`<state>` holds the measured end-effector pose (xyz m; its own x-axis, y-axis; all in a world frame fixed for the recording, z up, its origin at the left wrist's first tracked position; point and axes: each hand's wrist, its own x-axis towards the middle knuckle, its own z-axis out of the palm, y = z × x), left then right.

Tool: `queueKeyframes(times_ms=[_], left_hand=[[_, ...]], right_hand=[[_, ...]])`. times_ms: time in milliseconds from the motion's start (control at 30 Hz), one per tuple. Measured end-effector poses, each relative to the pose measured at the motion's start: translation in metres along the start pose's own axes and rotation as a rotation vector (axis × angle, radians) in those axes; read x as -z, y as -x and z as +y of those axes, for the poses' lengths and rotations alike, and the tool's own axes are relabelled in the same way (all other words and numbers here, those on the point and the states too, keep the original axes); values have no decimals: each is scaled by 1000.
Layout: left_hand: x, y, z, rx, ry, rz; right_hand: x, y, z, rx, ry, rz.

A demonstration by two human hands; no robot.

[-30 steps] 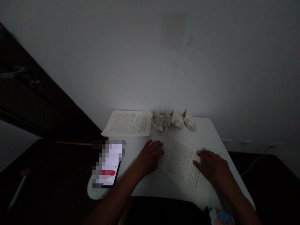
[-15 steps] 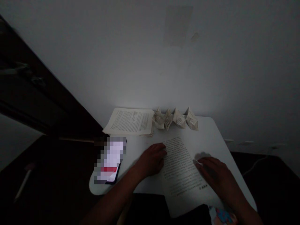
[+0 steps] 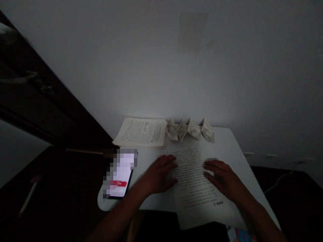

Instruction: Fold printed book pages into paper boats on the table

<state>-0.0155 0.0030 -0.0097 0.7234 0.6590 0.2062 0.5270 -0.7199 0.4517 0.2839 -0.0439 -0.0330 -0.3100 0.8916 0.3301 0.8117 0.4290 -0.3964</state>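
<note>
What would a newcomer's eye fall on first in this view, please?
Probably the lit phone, brightest thing here, on the left of the white table. Next come four folded paper shapes in a row near its far edge, and the printed sheet between the left hand and right hand.

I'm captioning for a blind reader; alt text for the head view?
A person's left hand and right hand flank a printed sheet on a white table. Behind it, four folded paper shapes sit beside a stack of pages; a lit phone lies at left.
</note>
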Motion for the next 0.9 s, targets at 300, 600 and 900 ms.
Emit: queueKeyframes(times_ms=[300,600,900], left_hand=[[-1,5,-1,6,2,-68],[-9,1,-12,-11,-10,-17],[-7,2,-13,-81,-25,-11]], right_hand=[[-2,-6,0,50,44,-10],[-3,-4,3,50,17,1],[-5,-5,6,49,2,-3]])
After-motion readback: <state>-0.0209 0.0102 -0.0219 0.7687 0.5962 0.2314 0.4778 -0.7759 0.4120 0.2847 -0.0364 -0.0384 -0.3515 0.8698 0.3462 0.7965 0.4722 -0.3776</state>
